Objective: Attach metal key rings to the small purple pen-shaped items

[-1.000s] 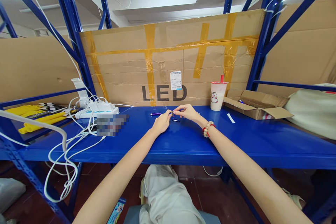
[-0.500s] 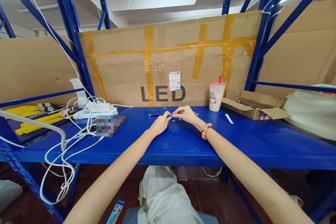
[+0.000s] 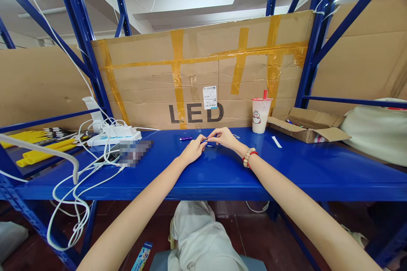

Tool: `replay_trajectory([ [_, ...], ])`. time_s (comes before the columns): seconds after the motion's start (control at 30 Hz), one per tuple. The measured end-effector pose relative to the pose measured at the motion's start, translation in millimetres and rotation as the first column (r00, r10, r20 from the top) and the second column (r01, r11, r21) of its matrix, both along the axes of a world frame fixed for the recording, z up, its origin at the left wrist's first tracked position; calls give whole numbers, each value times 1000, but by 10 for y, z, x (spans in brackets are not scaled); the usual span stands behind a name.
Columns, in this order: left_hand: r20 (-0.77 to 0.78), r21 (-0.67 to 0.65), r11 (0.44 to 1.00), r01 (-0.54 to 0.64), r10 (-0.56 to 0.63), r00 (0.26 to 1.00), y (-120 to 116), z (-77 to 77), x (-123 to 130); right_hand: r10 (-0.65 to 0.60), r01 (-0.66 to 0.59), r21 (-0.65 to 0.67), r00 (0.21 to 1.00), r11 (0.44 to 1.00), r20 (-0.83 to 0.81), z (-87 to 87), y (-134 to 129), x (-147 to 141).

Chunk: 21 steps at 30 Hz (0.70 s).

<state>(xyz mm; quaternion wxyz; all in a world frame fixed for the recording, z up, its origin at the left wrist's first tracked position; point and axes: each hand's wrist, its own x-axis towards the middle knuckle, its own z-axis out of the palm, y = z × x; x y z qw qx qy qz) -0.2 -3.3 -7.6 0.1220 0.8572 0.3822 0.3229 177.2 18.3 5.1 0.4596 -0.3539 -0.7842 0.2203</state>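
One small dark piece (image 3: 206,139) is pinched by the fingers (image 3: 215,134) of left hand (image 3: 192,150) and right hand (image 3: 225,137), mid-frame; a purple stick (image 3: 185,139) lies just left on the tabletop (image 3: 286,173).

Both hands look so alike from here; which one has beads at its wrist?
The right hand: a pale beaded bracelet and a red band circle its wrist, while the left hand's wrist is bare.

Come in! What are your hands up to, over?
Left hand and right hand: close together, pinching a small dark piece. Purple pen-like piece: lying left of them. Lidded drink cup: off right, not in the way.
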Motion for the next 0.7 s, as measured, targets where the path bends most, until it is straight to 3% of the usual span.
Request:
replay_trajectory([
  [0.7,31,46,998,-35,34,999,23,-10,-14,9,-7,-40,998,999,63,4,-29,3],
])
